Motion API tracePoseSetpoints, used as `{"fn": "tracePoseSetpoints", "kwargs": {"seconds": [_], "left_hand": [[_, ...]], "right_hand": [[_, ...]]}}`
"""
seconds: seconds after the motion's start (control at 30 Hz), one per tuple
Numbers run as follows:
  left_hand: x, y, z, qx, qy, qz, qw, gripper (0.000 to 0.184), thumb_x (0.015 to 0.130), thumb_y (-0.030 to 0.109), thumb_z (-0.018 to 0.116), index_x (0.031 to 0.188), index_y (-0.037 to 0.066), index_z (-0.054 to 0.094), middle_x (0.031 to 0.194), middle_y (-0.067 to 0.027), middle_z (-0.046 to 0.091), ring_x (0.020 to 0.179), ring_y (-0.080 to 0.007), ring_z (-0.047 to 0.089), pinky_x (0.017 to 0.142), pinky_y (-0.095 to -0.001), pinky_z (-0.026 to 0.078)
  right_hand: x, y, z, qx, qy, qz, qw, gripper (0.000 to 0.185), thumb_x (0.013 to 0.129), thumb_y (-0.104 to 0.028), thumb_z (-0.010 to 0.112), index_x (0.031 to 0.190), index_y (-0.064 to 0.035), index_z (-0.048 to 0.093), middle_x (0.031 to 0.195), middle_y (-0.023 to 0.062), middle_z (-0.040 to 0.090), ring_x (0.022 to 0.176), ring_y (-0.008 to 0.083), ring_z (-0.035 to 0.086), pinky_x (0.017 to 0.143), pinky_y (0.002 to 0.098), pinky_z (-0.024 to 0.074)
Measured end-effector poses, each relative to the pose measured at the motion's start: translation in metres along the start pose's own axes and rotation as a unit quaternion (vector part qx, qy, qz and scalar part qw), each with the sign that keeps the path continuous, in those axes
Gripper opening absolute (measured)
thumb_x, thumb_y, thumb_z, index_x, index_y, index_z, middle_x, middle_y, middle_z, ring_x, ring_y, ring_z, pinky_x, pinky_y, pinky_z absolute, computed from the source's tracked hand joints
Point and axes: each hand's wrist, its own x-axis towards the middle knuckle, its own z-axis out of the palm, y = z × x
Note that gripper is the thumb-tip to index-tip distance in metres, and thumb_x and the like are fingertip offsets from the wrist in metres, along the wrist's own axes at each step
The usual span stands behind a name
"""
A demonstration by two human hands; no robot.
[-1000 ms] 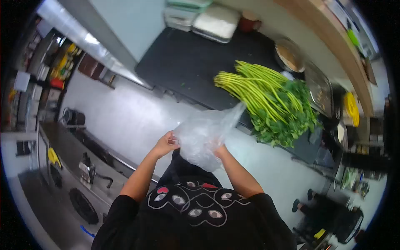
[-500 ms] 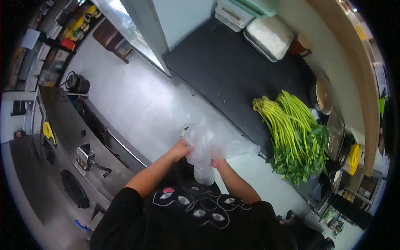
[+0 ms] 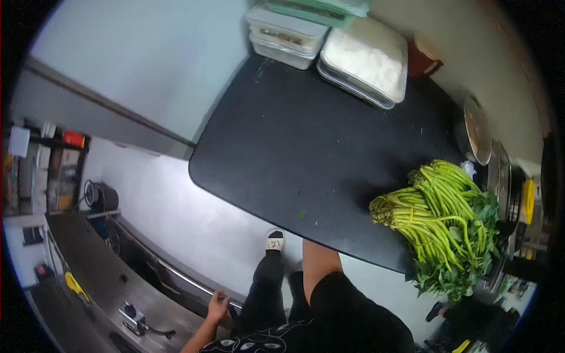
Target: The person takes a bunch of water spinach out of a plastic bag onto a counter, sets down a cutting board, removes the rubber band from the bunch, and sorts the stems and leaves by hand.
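Note:
My left hand [image 3: 218, 307] hangs low over the floor, near the metal rail [image 3: 182, 275] of the steel counter. Its fingers are loosely bent and a little apart, with nothing seen in them. My right forearm [image 3: 321, 259] reaches under the front edge of the black table [image 3: 276, 153], and the tabletop hides that hand. On the table's right end lie bundles of long green leafy stalks [image 3: 435, 215], tied with bands, their leaves hanging over the edge. The clear plastic bag is out of sight.
Lidded plastic containers [image 3: 282, 44] and white-topped trays [image 3: 368, 62] stand at the back of the table, beside a reddish-brown container [image 3: 422, 56]. A metal bowl [image 3: 474, 129] leans at the right. A steel counter [image 3: 94, 259] runs along the left. Another person [image 3: 477, 323] is at lower right.
The view has turned and come closer to the table. Both hands have parted from the plastic bag's place in front of me; my right arm has gone under the table and the bag is no longer visible.

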Motion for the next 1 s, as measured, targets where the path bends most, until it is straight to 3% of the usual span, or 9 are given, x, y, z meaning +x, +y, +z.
{"fn": "tracePoseSetpoints", "kwargs": {"seconds": [0.2,0.3,0.47,0.5,0.53,0.67,0.77,0.93,1.0], "left_hand": [[-0.021,0.0,-0.028,0.012,-0.032,-0.114,0.993,0.028,0.081,0.012,0.059,0.105,0.003,0.049,0.074,-0.007,0.06,0.057,-0.0134,0.056,0.045,-0.0273,0.042],[-0.01,0.024,-0.032,0.011,-0.095,-0.103,0.99,0.023,0.083,0.014,0.058,0.101,0.001,0.052,0.085,-0.0148,0.064,0.07,-0.0212,0.064,0.057,-0.0313,0.053],[0.021,0.086,-0.03,0.008,-0.119,-0.036,0.992,0.028,0.082,0.015,0.055,0.107,0.006,0.049,0.075,-0.008,0.059,0.059,-0.0176,0.061,0.042,-0.0258,0.043],[0.025,0.103,-0.029,0.036,-0.123,-0.01,0.992,0.027,0.081,0.014,0.055,0.106,0.006,0.049,0.074,-0.0079,0.059,0.058,-0.0174,0.061,0.042,-0.0258,0.043],[0.031,0.124,-0.03,0.066,-0.128,0.016,0.989,0.026,0.081,0.014,0.056,0.105,0.005,0.05,0.074,-0.0079,0.058,0.058,-0.0172,0.06,0.042,-0.0258,0.043],[0.049,0.205,-0.015,0.137,-0.165,0.107,0.971,0.027,0.078,0.013,0.059,0.103,0.004,0.051,0.071,-0.0072,0.058,0.056,-0.0161,0.059,0.042,-0.0265,0.043],[0.069,0.248,0.017,0.227,-0.202,0.2,0.931,0.03,0.077,0.014,0.062,0.102,0.002,0.053,0.071,-0.0078,0.058,0.056,-0.0163,0.058,0.049,-0.0274,0.048],[0.05,0.313,0.104,0.337,-0.293,0.28,0.85,0.028,0.079,0.017,0.062,0.102,0.002,0.055,0.078,-0.0095,0.061,0.061,-0.0159,0.059,0.054,-0.0283,0.05],[-0.029,0.356,0.161,0.372,-0.331,0.291,0.817,0.028,0.079,0.017,0.062,0.102,0.002,0.056,0.079,-0.0082,0.062,0.062,-0.0155,0.059,0.055,-0.0277,0.048]], "right_hand": [[-0.013,-0.001,-0.002,-0.265,0.037,-0.062,0.961,0.045,0.08,-0.035,0.055,0.113,-0.0045,0.052,0.113,0.0151,0.055,0.102,0.0288,0.054,0.084,0.0416,0.046],[-0.054,-0.01,-0.019,-0.326,0.02,-0.114,0.938,0.046,0.079,-0.035,0.055,0.113,-0.0039,0.052,0.113,0.0157,0.055,0.103,0.0296,0.053,0.084,0.0418,0.0461],[-0.135,-0.009,-0.086,-0.369,0.0,-0.294,0.882,0.047,0.078,-0.035,0.056,0.113,-0.0031,0.052,0.114,0.0167,0.054,0.103,0.0309,0.053,0.083,0.0421,0.0461],[-0.149,-0.006,-0.107,-0.387,-0.036,-0.271,0.881,0.047,0.078,-0.034,0.056,0.113,-0.0029,0.052,0.114,0.0169,0.054,0.103,0.0312,0.053,0.083,0.0421,0.0462],[-0.17,-0.014,-0.131,-0.436,-0.222,-0.098,0.866,0.058,0.078,-0.043,0.054,0.119,-0.0039,0.048,0.122,0.0181,0.049,0.113,0.033,0.047,0.096,0.0379,0.0382],[-0.248,0.054,-0.223,-0.415,-0.151,-0.095,0.892,0.049,0.076,-0.04,0.057,0.113,-0.0077,0.054,0.117,0.0172,0.054,0.107,0.0321,0.052,0.093,0.0378,0.0408],[-0.309,0.112,-0.291,-0.259,0.064,0.003,0.964,0.041,0.073,-0.038,0.061,0.104,-0.01,0.061,0.1,0.017,0.062,0.093,0.0323,0.059,0.084,0.0387,0.0458],[-0.407,0.209,-0.36,-0.167,0.216,0.14,0.952,0.038,0.073,-0.035,0.061,0.101,-0.0096,0.063,0.099,0.0161,0.063,0.093,0.0308,0.059,0.084,0.0374,0.0459],[-0.436,0.247,-0.379,-0.148,0.237,0.172,0.945,0.038,0.073,-0.034,0.061,0.101,-0.0097,0.063,0.101,0.0158,0.062,0.095,0.0306,0.058,0.085,0.0365,0.0452]]}}
